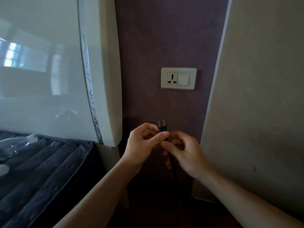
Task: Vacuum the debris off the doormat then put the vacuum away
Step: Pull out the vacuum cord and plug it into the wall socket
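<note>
Left hand pinches small black plug, prongs up | right hand pinches limp cord just nearer | plug likely light, rigid: grip body, not prongs | socket farther off.

plug below wall socket | left hand left of it | right hand on cord

Socket plate on purple wall panel ahead of me; glossy white board at my left, dark quilted cover below it.
</note>
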The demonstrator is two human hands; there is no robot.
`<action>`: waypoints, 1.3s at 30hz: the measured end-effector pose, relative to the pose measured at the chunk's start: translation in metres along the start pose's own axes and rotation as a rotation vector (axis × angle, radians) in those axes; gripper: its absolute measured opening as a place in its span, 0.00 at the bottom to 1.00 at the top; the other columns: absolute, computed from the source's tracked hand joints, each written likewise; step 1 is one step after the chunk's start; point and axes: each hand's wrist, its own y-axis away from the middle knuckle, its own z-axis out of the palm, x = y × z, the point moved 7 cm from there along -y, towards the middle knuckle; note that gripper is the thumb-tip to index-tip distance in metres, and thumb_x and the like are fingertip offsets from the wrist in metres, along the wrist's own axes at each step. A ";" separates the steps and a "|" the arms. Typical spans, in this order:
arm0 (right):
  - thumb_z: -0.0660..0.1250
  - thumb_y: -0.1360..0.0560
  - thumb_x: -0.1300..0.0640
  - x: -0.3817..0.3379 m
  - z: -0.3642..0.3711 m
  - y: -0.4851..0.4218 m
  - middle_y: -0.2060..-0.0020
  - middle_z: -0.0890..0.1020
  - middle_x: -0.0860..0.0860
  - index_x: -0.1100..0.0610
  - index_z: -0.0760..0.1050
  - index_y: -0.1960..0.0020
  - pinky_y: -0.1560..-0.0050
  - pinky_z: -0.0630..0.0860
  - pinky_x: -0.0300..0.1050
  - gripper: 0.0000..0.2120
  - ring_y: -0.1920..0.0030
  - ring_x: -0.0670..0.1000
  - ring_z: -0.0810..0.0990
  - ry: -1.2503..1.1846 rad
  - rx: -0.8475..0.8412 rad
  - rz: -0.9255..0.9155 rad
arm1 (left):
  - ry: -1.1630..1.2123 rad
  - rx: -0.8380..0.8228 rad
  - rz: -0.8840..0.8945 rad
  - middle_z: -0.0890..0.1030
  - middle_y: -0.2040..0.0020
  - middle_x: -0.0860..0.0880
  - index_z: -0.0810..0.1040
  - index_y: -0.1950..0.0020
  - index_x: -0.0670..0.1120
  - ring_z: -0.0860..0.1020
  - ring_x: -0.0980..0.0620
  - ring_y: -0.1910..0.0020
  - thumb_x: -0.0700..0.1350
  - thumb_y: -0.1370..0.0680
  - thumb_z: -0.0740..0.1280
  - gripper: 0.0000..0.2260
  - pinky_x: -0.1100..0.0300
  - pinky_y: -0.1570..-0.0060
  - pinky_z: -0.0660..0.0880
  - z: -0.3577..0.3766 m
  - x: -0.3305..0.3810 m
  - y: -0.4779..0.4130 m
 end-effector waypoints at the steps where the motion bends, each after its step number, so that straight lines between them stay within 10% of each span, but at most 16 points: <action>1: 0.71 0.26 0.51 -0.002 -0.005 -0.004 0.67 0.83 0.54 0.55 0.80 0.51 0.74 0.77 0.48 0.08 0.74 0.56 0.80 0.020 0.018 -0.025 | 0.016 -0.015 0.011 0.82 0.62 0.41 0.80 0.60 0.48 0.79 0.43 0.62 0.50 0.38 0.81 0.14 0.40 0.52 0.78 0.004 0.004 -0.005; 5: 0.70 0.27 0.45 -0.005 -0.036 -0.025 0.71 0.82 0.54 0.54 0.83 0.56 0.76 0.71 0.43 0.13 0.77 0.53 0.77 0.094 0.106 -0.128 | 0.026 -0.039 -0.007 0.82 0.64 0.45 0.80 0.60 0.45 0.80 0.49 0.62 0.48 0.37 0.77 0.12 0.56 0.59 0.79 0.024 0.011 -0.034; 10: 0.71 0.22 0.52 -0.019 -0.076 -0.061 0.77 0.79 0.51 0.53 0.83 0.59 0.72 0.70 0.42 0.08 0.78 0.48 0.77 0.198 0.127 -0.138 | -0.076 -0.026 -0.021 0.84 0.55 0.46 0.82 0.48 0.46 0.81 0.50 0.55 0.48 0.35 0.78 0.17 0.53 0.54 0.78 0.030 0.040 -0.081; 15: 0.68 0.21 0.49 -0.050 -0.080 -0.088 0.76 0.79 0.48 0.51 0.81 0.59 0.69 0.73 0.48 0.11 0.75 0.47 0.78 0.396 0.052 -0.145 | -1.006 0.193 0.564 0.73 0.35 0.51 0.77 0.35 0.52 0.74 0.56 0.37 0.59 0.32 0.72 0.27 0.59 0.36 0.72 0.004 0.112 -0.116; 21: 0.64 0.20 0.46 -0.058 -0.068 -0.104 0.74 0.78 0.46 0.51 0.80 0.54 0.72 0.70 0.43 0.12 0.71 0.46 0.78 0.734 0.169 -0.265 | -1.355 0.023 0.912 0.55 0.19 0.48 0.64 0.23 0.51 0.53 0.48 0.20 0.58 0.30 0.73 0.38 0.42 0.25 0.58 0.011 0.114 -0.144; 27: 0.63 0.20 0.45 -0.069 -0.064 -0.108 0.63 0.83 0.43 0.45 0.80 0.42 0.64 0.78 0.46 0.11 0.64 0.44 0.81 0.921 0.301 -0.289 | -1.385 -0.040 0.916 0.52 0.19 0.50 0.61 0.21 0.51 0.49 0.49 0.20 0.60 0.29 0.71 0.39 0.33 0.26 0.52 -0.002 0.093 -0.174; 39: 0.67 0.21 0.47 -0.072 -0.050 -0.121 0.76 0.69 0.43 0.52 0.75 0.67 0.73 0.63 0.39 0.18 0.76 0.44 0.70 1.098 0.534 -0.263 | -1.361 -0.062 0.975 0.52 0.19 0.53 0.61 0.22 0.54 0.48 0.52 0.20 0.64 0.29 0.68 0.39 0.37 0.25 0.48 -0.012 0.088 -0.182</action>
